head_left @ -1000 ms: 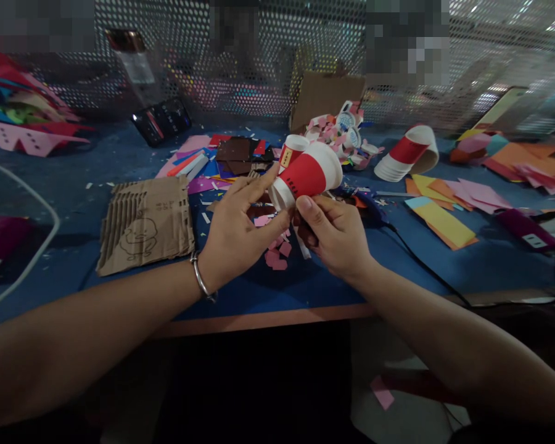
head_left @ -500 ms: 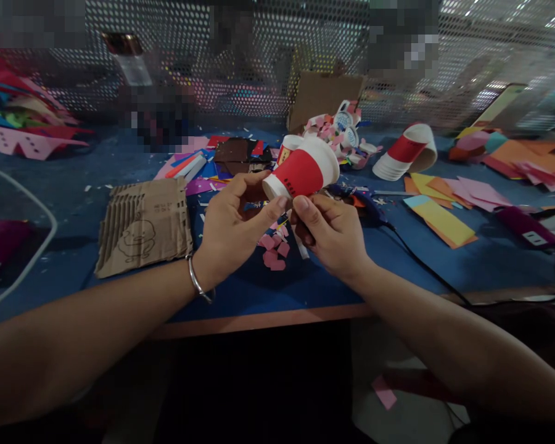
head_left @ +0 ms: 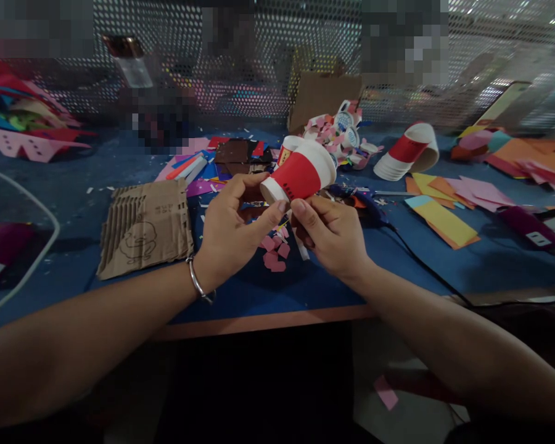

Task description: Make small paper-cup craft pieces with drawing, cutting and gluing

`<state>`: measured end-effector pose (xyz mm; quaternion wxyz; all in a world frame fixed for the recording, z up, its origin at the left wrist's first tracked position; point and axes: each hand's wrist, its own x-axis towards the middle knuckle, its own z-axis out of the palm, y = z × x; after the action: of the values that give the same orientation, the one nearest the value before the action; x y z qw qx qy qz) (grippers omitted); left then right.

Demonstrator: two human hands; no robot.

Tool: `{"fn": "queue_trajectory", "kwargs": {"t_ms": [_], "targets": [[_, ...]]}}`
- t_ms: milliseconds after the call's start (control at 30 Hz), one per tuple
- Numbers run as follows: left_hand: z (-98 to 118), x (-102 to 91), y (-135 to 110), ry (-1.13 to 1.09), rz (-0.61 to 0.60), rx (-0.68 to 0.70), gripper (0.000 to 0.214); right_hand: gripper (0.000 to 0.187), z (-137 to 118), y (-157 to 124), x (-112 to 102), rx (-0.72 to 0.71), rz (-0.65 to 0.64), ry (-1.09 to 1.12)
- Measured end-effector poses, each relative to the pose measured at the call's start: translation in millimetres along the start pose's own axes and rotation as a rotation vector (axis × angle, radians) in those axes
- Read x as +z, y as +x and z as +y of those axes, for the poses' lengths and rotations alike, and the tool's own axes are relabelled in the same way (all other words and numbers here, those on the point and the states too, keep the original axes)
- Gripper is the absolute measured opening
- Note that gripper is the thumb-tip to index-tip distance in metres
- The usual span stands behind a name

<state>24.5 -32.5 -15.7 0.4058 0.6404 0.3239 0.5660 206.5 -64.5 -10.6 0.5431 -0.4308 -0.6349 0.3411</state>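
Two bare forearms, no sleeves in view. Left hand [head_left: 234,231] with short, plain nails; thin silver metal bangle [head_left: 197,280] round the left wrist, smooth and unmarked. Right hand [head_left: 335,237] without ring, watch or band; short, unpainted thumbnail.

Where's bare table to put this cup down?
Bare blue table lies left of the cardboard, and along the near edge right of the black cable. Crowded: paper scraps under the cup, coloured sheets and stacked cups.
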Motion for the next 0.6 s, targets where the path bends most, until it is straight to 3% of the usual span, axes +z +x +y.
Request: {"fn": "queue_trajectory", "kwargs": {"t_ms": [433,600], "targets": [[-4.0,0.7,-1.3,0.049,0.014,0.044,0.053,0.060,1.4,-2.0,-0.1,-0.006,-0.006,-0.019],[-7.8,0.0,-0.6,-0.012,-0.043,0.060,0.049,0.061,-1.9,-1.1,0.3,-0.054,0.006,-0.068]]}}
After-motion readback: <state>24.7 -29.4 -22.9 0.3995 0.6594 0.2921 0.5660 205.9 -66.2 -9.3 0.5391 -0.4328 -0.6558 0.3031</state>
